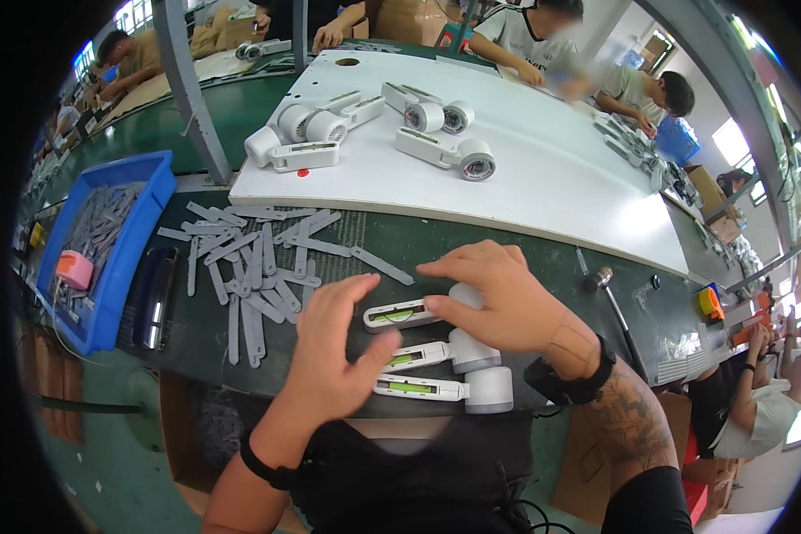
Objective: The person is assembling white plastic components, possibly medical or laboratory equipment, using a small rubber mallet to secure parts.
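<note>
Three white handheld fans lie side by side on the green bench before me, handles pointing left and uncovered, with a green cell inside each. The far fan (396,315) is partly covered by my right hand (498,298), which hovers over its round head with fingers stretched; whether the thumb touches the handle I cannot tell. My left hand (334,351) is held with fingers and thumb apart, its thumb close to the handle end of the middle fan (427,354). Nearest my body lies the third fan (423,387). Neither hand holds anything visible.
Loose grey plastic strips (262,258) are heaped left of my hands. Beyond them stands a blue tray (107,240) of similar parts. More fans (445,151) lie on a raised white board (543,196). A hammer (618,311) rests at right. Other people work across the bench.
</note>
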`<state>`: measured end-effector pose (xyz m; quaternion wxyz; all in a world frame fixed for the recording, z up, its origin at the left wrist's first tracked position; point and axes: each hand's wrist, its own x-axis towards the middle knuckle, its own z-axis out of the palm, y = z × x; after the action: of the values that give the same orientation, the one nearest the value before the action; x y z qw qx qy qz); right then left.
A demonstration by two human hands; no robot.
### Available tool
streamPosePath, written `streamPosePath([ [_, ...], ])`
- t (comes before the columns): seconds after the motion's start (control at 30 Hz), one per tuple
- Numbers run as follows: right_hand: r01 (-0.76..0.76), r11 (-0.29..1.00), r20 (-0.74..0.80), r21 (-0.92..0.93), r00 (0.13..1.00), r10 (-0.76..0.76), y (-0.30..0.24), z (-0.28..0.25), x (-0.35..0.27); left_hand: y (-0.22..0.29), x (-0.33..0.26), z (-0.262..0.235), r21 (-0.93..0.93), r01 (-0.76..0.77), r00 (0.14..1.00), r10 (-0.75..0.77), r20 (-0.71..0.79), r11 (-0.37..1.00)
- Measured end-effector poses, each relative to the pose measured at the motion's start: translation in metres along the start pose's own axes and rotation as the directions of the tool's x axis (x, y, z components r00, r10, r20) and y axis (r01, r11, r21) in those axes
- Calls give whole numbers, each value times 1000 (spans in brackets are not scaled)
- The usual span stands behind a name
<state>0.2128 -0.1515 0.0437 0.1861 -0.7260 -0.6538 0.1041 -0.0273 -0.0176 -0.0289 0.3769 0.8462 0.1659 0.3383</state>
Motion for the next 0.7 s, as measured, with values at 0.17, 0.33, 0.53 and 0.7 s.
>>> streamPosePath([
  [0.17,-105,990,275,-91,953,126,-10,15,24,-17,20,7,78,127,989,-132,69,989],
  [0.33,-247,958,226,149,951,210,3,25,21,-21,22,14,60,155,983,-160,89,986],
  [0.53,-328,919,288,218,922,260,-6,13,27,-14,24,14,151,154,982,-168,82,976],
  [0.7,-414,778,356,473,897,261,16,12,30,-10,30,13,121,207,969,-221,113,971],
])
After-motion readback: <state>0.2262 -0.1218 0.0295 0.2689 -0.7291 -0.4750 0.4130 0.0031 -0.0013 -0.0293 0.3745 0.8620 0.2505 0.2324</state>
